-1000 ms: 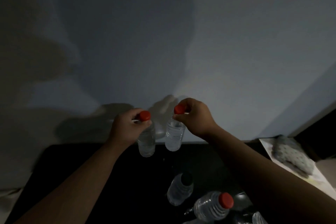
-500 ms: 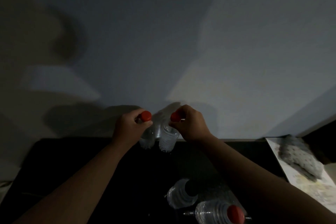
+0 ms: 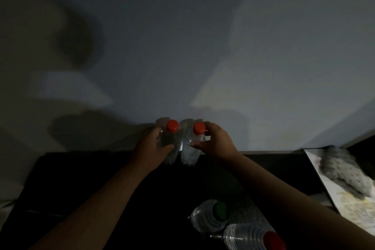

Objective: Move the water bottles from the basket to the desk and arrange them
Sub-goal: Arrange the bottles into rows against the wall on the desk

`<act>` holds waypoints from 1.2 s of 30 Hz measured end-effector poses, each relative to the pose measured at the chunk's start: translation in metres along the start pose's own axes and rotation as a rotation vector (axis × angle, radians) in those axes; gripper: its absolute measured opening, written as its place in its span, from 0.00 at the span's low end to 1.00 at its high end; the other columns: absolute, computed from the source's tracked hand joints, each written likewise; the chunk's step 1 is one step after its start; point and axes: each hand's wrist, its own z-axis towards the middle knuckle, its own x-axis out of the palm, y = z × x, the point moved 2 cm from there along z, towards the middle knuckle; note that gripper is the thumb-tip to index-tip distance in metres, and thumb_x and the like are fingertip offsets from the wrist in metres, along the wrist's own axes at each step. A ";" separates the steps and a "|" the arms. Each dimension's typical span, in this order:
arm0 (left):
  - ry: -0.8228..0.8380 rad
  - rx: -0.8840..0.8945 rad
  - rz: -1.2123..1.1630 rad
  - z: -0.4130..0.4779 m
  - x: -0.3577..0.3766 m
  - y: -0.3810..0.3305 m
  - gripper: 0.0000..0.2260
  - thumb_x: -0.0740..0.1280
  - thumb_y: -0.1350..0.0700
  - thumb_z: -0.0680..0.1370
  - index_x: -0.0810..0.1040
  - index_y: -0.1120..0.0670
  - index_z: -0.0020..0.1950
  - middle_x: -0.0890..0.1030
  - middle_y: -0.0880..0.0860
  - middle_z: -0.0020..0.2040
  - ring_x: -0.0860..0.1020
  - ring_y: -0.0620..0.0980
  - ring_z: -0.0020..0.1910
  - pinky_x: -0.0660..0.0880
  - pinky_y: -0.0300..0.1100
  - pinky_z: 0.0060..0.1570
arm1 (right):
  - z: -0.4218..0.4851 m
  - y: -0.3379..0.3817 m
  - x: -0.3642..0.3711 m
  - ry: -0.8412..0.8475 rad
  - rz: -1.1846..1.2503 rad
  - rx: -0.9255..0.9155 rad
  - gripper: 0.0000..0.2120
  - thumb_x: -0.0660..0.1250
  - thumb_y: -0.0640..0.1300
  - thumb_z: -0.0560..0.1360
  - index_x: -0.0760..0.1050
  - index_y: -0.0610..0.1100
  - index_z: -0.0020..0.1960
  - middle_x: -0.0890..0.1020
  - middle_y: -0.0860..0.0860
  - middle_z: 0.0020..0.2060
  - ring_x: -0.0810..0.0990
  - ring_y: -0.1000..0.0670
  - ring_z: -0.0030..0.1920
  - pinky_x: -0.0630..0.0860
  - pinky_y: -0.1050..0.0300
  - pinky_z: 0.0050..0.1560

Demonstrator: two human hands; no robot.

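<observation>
fingers (image 3: 156,130) of left hand (image 3: 149,148) and right hand (image 3: 219,142) grip two bottles (image 3: 189,152), bases murky.

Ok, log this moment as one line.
left hand: grips left red-cap bottle | right hand: grips right red-cap bottle | both: upright, side by side, desk rear

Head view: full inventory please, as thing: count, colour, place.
left bottle: 1, clear with red cap, upright at desk's back
right bottle: 1, clear with red cap, upright beside it
green-capped bottle: 1, clear, low centre
near red-capped bottle: 1, clear, bottom edge, cut off
desk: 1, black, below wall
wall: 1, grey, behind desk
sheet: 1, pale, far right
cloth: 1, grey spotted, on sheet
left hand: 1, grips left bottle
right hand: 1, grips right bottle
</observation>
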 end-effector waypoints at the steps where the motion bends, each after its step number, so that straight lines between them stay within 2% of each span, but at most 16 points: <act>1: 0.011 -0.016 0.006 -0.001 0.003 0.004 0.32 0.77 0.57 0.69 0.69 0.55 0.70 0.76 0.53 0.65 0.74 0.51 0.64 0.71 0.46 0.64 | 0.000 -0.001 0.002 0.019 -0.005 0.004 0.27 0.79 0.47 0.66 0.75 0.46 0.61 0.80 0.49 0.56 0.78 0.51 0.54 0.76 0.50 0.58; 5: 0.037 -0.064 -0.002 -0.001 0.005 0.008 0.32 0.78 0.58 0.66 0.69 0.49 0.65 0.78 0.51 0.61 0.76 0.52 0.61 0.73 0.48 0.61 | -0.001 -0.003 0.009 0.137 0.010 0.057 0.33 0.78 0.42 0.66 0.69 0.45 0.67 0.77 0.47 0.62 0.75 0.48 0.61 0.70 0.57 0.62; 8: 0.050 -0.089 -0.061 -0.001 0.013 0.007 0.29 0.78 0.61 0.66 0.69 0.45 0.61 0.77 0.46 0.54 0.77 0.50 0.59 0.72 0.44 0.57 | 0.001 -0.007 0.013 0.146 0.044 0.082 0.35 0.78 0.42 0.66 0.66 0.47 0.68 0.77 0.49 0.62 0.75 0.51 0.59 0.69 0.60 0.58; 12: 0.007 -0.112 -0.075 -0.001 0.022 0.010 0.31 0.76 0.64 0.68 0.68 0.58 0.68 0.77 0.55 0.62 0.75 0.52 0.63 0.69 0.42 0.60 | 0.002 -0.012 0.014 0.101 0.131 0.100 0.34 0.79 0.42 0.65 0.68 0.51 0.66 0.77 0.54 0.58 0.74 0.57 0.54 0.71 0.61 0.55; 15: 0.011 -0.110 -0.071 0.001 0.026 0.012 0.30 0.76 0.65 0.69 0.69 0.60 0.68 0.77 0.55 0.60 0.73 0.48 0.59 0.67 0.38 0.58 | 0.002 -0.015 0.017 0.082 0.146 0.083 0.32 0.79 0.44 0.65 0.68 0.53 0.64 0.75 0.57 0.55 0.74 0.58 0.53 0.71 0.64 0.53; 17: 0.026 -0.111 -0.074 0.001 0.029 0.014 0.30 0.76 0.65 0.69 0.68 0.60 0.69 0.77 0.56 0.62 0.74 0.50 0.60 0.66 0.38 0.58 | 0.001 -0.015 0.019 0.079 0.149 0.079 0.30 0.78 0.46 0.65 0.66 0.57 0.61 0.74 0.60 0.53 0.74 0.60 0.50 0.69 0.68 0.50; 21: 0.028 -0.133 -0.064 0.004 0.032 0.020 0.34 0.76 0.62 0.69 0.65 0.59 0.71 0.75 0.59 0.66 0.73 0.56 0.66 0.67 0.41 0.62 | 0.002 -0.015 0.020 0.075 0.127 0.066 0.32 0.79 0.48 0.65 0.66 0.53 0.63 0.75 0.56 0.57 0.73 0.58 0.52 0.70 0.63 0.52; 25: 0.051 -0.124 -0.012 0.006 0.034 0.020 0.36 0.76 0.61 0.70 0.62 0.58 0.74 0.72 0.59 0.69 0.70 0.56 0.69 0.65 0.45 0.67 | 0.004 -0.014 0.021 0.071 0.122 0.098 0.31 0.78 0.46 0.66 0.62 0.56 0.60 0.73 0.56 0.55 0.73 0.57 0.52 0.69 0.64 0.51; 28: 0.069 -0.142 -0.013 0.006 0.034 0.020 0.36 0.76 0.60 0.70 0.62 0.58 0.74 0.72 0.59 0.69 0.70 0.57 0.69 0.66 0.47 0.68 | 0.004 -0.013 0.023 0.065 0.103 0.120 0.33 0.78 0.46 0.67 0.64 0.49 0.65 0.75 0.51 0.61 0.74 0.54 0.55 0.71 0.60 0.54; 32: 0.091 -0.115 -0.018 0.006 0.030 0.020 0.36 0.77 0.57 0.66 0.66 0.54 0.71 0.76 0.55 0.66 0.74 0.53 0.66 0.69 0.52 0.68 | -0.005 -0.011 0.024 0.085 0.108 0.176 0.38 0.77 0.46 0.68 0.60 0.45 0.71 0.73 0.47 0.66 0.74 0.49 0.62 0.70 0.59 0.57; 34: 0.110 -0.092 -0.042 0.006 0.022 0.018 0.35 0.78 0.55 0.62 0.70 0.52 0.68 0.79 0.52 0.61 0.77 0.51 0.61 0.73 0.51 0.64 | -0.010 -0.007 0.023 0.093 0.095 0.198 0.40 0.77 0.47 0.68 0.58 0.46 0.72 0.71 0.47 0.67 0.72 0.51 0.62 0.68 0.61 0.57; 36: 0.177 -0.093 -0.035 0.003 0.012 0.013 0.30 0.78 0.54 0.61 0.75 0.48 0.62 0.82 0.49 0.54 0.80 0.50 0.56 0.77 0.50 0.58 | -0.016 -0.001 0.018 0.103 0.067 0.212 0.39 0.77 0.47 0.68 0.59 0.47 0.72 0.70 0.48 0.67 0.71 0.52 0.62 0.69 0.60 0.57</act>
